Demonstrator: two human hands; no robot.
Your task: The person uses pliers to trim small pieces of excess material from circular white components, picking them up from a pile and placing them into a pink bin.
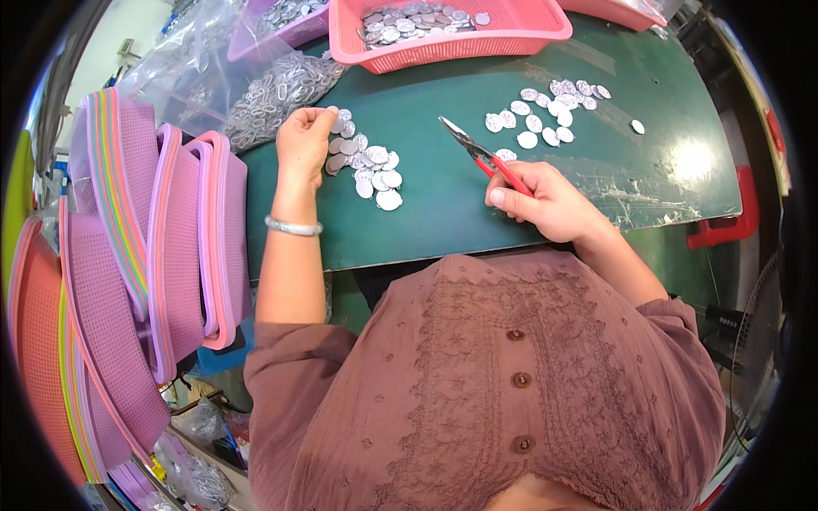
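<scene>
My right hand [545,200] is closed around the red handles of long-nose pliers [467,140], whose metal jaws point up and left over the table. My left hand [305,146], with a pale bangle on its wrist, has thumb and fingers pinched together. Its fingertips are at the upper edge of a loose pile of silver oval pendants [375,157]; whatever the pinch holds is hidden. A second scatter of silver oval pendants [534,123] lies beyond my right hand, one of them [505,155] beside the pliers.
Behind my left hand, a clear plastic bag [200,81] spills silver wire links [281,89]. A pink basket [452,58] of pendants stands at the back, a purple one [281,34] beside it. Stacked baskets [183,247] rise at the left of the green table [426,230].
</scene>
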